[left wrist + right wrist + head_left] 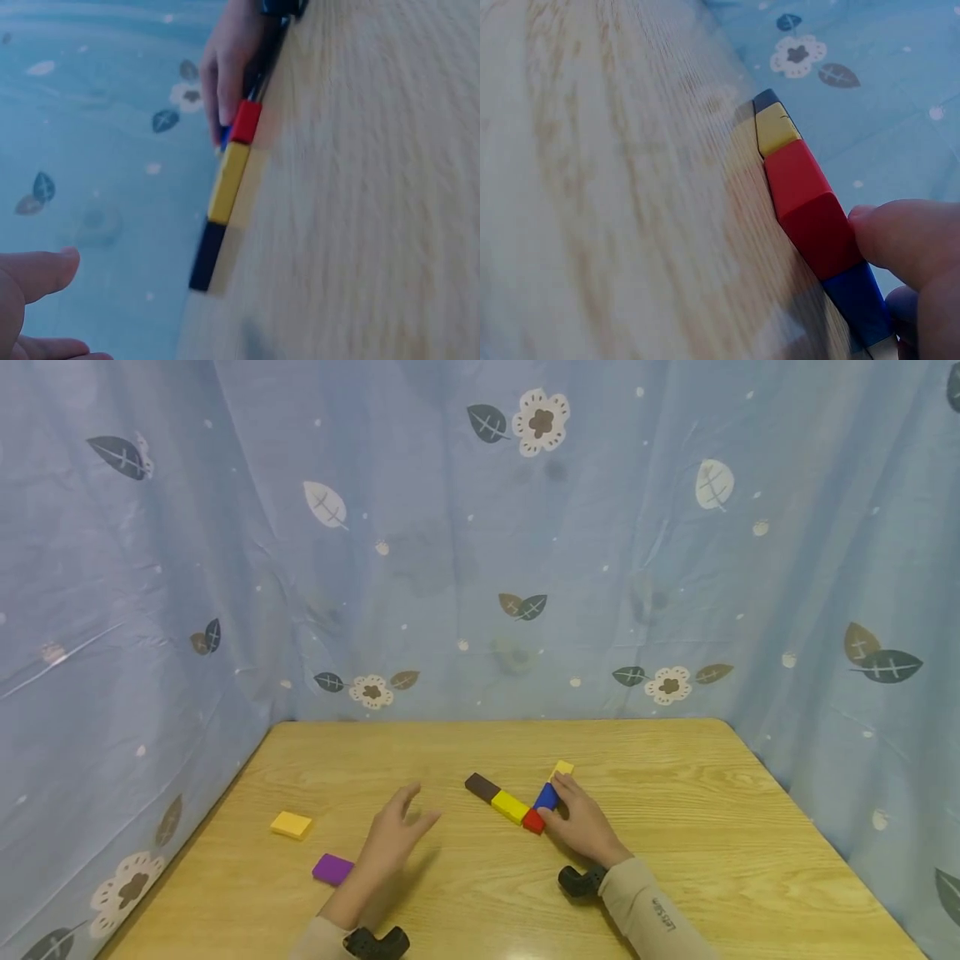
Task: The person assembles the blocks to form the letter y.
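Note:
On the wooden table, small blocks meet end to end in a V: a dark brown block (482, 787), a yellow block (510, 807), a red block (534, 821) at the corner, a blue block (546, 798) and a pale yellow block (561, 769). My right hand (587, 828) lies along the blue side. Its thumb (892, 229) touches the red block's edge, and its other fingers rest by the blue and pale yellow blocks. My left hand (392, 837) hovers left of the V with nothing in it, thumb and fingers spread apart.
At the left of the table (450, 910) lie an orange-yellow block (291, 825) and a purple block (332, 868), the latter partly behind my left wrist. A blue curtain (420, 568) with leaves and flowers hangs along the back and both sides.

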Action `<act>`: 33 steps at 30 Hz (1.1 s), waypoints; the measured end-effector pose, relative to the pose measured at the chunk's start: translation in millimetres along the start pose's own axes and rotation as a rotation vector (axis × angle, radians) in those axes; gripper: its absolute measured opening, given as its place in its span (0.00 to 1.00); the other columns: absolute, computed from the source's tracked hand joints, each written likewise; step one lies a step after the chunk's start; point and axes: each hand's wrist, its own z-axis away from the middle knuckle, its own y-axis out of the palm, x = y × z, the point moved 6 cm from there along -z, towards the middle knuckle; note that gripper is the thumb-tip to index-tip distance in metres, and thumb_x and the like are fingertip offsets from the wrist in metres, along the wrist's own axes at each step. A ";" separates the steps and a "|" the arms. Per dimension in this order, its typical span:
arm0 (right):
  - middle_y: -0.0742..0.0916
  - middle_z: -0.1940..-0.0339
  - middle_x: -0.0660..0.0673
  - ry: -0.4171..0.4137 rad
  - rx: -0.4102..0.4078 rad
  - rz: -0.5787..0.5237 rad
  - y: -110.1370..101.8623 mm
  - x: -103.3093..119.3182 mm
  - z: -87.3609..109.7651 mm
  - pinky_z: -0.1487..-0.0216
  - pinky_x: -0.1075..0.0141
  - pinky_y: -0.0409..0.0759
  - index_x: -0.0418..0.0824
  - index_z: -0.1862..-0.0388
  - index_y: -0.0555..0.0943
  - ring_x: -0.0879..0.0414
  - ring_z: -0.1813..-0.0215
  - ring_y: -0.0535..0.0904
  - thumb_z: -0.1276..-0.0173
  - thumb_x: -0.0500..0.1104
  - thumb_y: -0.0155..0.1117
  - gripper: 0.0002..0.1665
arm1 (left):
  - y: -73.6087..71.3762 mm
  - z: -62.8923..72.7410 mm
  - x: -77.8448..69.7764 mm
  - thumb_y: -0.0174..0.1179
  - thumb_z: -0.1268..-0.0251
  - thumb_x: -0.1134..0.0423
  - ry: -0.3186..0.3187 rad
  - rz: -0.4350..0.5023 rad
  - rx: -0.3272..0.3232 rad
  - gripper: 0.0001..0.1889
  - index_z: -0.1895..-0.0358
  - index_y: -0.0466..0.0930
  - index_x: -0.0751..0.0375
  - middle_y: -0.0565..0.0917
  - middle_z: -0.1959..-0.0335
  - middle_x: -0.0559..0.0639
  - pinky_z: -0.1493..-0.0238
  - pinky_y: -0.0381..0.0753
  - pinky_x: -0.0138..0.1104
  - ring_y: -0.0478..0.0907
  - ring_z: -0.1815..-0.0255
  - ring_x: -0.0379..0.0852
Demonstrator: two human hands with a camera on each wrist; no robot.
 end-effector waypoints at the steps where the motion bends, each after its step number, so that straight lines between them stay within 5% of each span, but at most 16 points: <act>1: 0.65 0.27 0.34 -0.001 0.002 -0.002 0.0 0.1 0.2 0.29 0.46 0.61 0.31 0.30 0.63 0.39 0.26 0.58 0.32 0.55 0.58 0.40 | -4.1 3.3 1.1 0.59 0.35 0.50 -0.009 -0.003 -0.006 0.38 0.29 0.56 0.66 0.61 0.29 0.64 0.31 0.60 0.57 0.55 0.28 0.65; 8: 0.63 0.26 0.34 0.013 0.031 -0.017 -2.3 1.0 0.5 0.28 0.45 0.58 0.31 0.29 0.60 0.39 0.25 0.55 0.30 0.55 0.57 0.41 | -34.2 23.2 21.1 0.57 0.34 0.50 -0.014 -0.053 -0.038 0.38 0.30 0.54 0.70 0.60 0.29 0.69 0.32 0.59 0.59 0.53 0.28 0.68; 14: 0.62 0.26 0.33 0.003 0.037 -0.011 -2.0 1.9 0.2 0.28 0.44 0.57 0.30 0.29 0.60 0.38 0.25 0.55 0.30 0.56 0.56 0.42 | -61.0 42.7 36.2 0.56 0.34 0.45 -0.094 -0.173 -0.060 0.41 0.29 0.53 0.69 0.60 0.30 0.71 0.39 0.67 0.62 0.61 0.34 0.73; 20: 0.62 0.26 0.33 -0.004 0.047 -0.017 0.7 2.5 -0.3 0.28 0.43 0.57 0.30 0.29 0.59 0.38 0.25 0.54 0.30 0.57 0.55 0.42 | -83.5 60.6 45.6 0.55 0.33 0.46 -0.142 -0.246 -0.050 0.41 0.29 0.52 0.72 0.59 0.31 0.74 0.40 0.64 0.64 0.55 0.32 0.75; 33: 0.62 0.27 0.32 -0.009 0.034 -0.010 -0.4 2.9 -0.3 0.29 0.42 0.58 0.30 0.29 0.59 0.36 0.26 0.55 0.31 0.56 0.57 0.43 | -94.9 67.1 72.3 0.59 0.39 0.42 -0.230 -0.295 -0.088 0.50 0.30 0.46 0.79 0.59 0.35 0.80 0.41 0.67 0.62 0.58 0.35 0.76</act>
